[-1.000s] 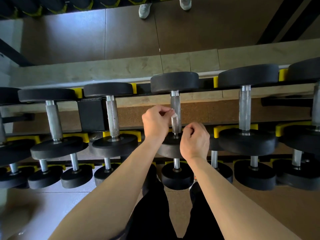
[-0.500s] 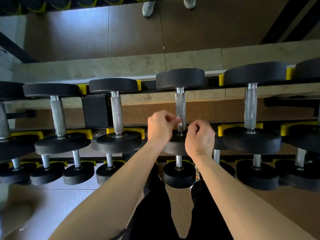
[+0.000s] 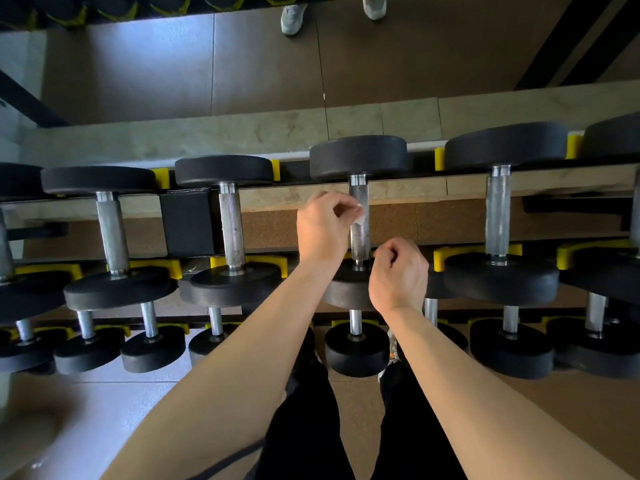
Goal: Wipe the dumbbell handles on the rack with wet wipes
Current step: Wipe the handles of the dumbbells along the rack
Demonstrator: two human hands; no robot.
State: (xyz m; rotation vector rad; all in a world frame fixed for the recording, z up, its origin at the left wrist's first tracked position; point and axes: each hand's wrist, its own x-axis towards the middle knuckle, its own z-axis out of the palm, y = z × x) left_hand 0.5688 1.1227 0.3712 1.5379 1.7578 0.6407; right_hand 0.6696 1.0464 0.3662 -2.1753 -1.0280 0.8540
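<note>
brown floor (image 3: 571, 410), pale stone ledge (image 3: 242, 129), speckled cork-brown panel (image 3: 270, 230)

The left grip (image 3: 323, 230), pinching the wipe (image 3: 359, 213), has run down the handle (image 3: 360, 244) and back up: a second ago it sat at mid-handle, half a second ago near the lower end by the right grip (image 3: 398, 271), and now on the upper half.

Open gaps between handles (image 3: 359, 216); black heads (image 3: 358, 155) cap both ends
</note>
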